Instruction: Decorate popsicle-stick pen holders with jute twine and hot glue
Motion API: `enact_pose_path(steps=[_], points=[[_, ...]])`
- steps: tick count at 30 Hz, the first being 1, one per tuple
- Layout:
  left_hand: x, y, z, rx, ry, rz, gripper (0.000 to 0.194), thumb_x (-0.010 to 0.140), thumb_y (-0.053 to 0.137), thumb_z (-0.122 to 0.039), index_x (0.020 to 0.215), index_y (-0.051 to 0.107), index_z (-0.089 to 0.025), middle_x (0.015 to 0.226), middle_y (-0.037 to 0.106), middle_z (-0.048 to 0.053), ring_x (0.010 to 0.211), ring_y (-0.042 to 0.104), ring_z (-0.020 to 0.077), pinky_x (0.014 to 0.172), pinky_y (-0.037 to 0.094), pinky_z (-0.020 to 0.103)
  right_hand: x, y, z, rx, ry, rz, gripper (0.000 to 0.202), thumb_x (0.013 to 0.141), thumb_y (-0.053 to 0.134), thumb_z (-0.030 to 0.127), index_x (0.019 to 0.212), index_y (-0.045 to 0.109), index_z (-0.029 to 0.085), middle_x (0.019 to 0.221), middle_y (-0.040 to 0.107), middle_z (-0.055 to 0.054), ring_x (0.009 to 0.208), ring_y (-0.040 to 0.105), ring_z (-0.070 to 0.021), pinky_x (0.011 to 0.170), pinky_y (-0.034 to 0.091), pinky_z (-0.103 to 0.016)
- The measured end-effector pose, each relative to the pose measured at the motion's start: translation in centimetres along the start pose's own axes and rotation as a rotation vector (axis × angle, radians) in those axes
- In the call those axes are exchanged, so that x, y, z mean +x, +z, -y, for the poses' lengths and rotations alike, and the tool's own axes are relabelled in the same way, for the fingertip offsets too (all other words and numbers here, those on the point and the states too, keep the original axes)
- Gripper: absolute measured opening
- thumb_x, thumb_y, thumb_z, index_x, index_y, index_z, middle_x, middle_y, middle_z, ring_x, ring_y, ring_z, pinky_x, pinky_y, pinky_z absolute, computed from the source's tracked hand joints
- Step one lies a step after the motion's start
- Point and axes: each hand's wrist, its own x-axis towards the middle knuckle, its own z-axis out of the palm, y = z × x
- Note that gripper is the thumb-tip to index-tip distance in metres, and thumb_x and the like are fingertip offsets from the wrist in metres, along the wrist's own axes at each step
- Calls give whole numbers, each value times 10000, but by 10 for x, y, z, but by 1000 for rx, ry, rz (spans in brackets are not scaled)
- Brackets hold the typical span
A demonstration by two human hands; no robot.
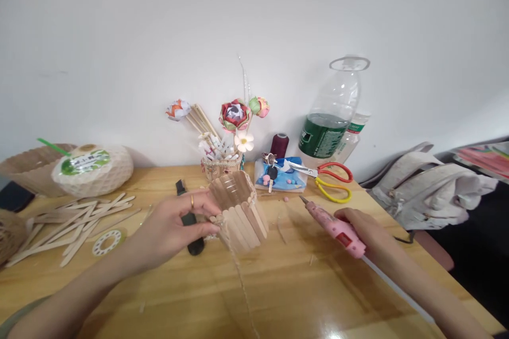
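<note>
My left hand (pixel 189 217) pinches the rim of a small basket made of wooden craft sticks (pixel 242 225), tilted so that its hollow inside shows. A thin twine (pixel 239 275) runs along the rim and hangs from near my fingertips down toward the front edge of the view. In my right hand (pixel 363 230) is a pink hot glue gun (pixel 334 230), its nozzle pointing up and left toward the basket but apart from it. A white cord or glue stick trails from its rear. Behind my left hand lies a dark tool (pixel 195 243), partly hidden.
Loose craft sticks (pixel 83 228) and a ball of twine (pixel 95 169) lie left. At the back stand a decorated pot with paper flowers (pixel 221 165), a maroon thread spool (pixel 279 145) and a large plastic bottle (pixel 330 122). Scissors (pixel 330 180) rest on a blue packet (pixel 282 183). A bag (pixel 429 190) sits right.
</note>
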Motion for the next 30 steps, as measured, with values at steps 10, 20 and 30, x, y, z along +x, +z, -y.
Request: enact_pose_path(steps=[10, 20, 30], points=[[-2, 4, -5, -50, -45, 31, 57, 722, 670, -263, 728, 655, -209, 768, 676, 10, 832, 633, 206, 740, 483, 284, 11, -35, 37, -144, -15, 64, 263, 898, 372, 205, 888, 630, 158, 889, 692, -122, 806, 672, -243, 667, 525, -359], [-25, 10, -22, -193, -127, 172, 89, 687, 642, -241, 763, 636, -193, 773, 686, 13, 810, 649, 205, 719, 467, 286, 35, 40, 123, -304, -82, 186, 189, 906, 539, 289, 1036, 599, 166, 1035, 630, -58, 851, 618, -154, 737, 527, -340], [-34, 3, -17, -180, -149, 189, 99, 682, 614, -197, 780, 621, -183, 785, 685, -6, 802, 611, 175, 737, 424, 288, 38, 0, 121, -296, 135, 43, 112, 828, 531, 141, 744, 605, 130, 647, 630, -33, 566, 602, -159, 504, 468, -280]])
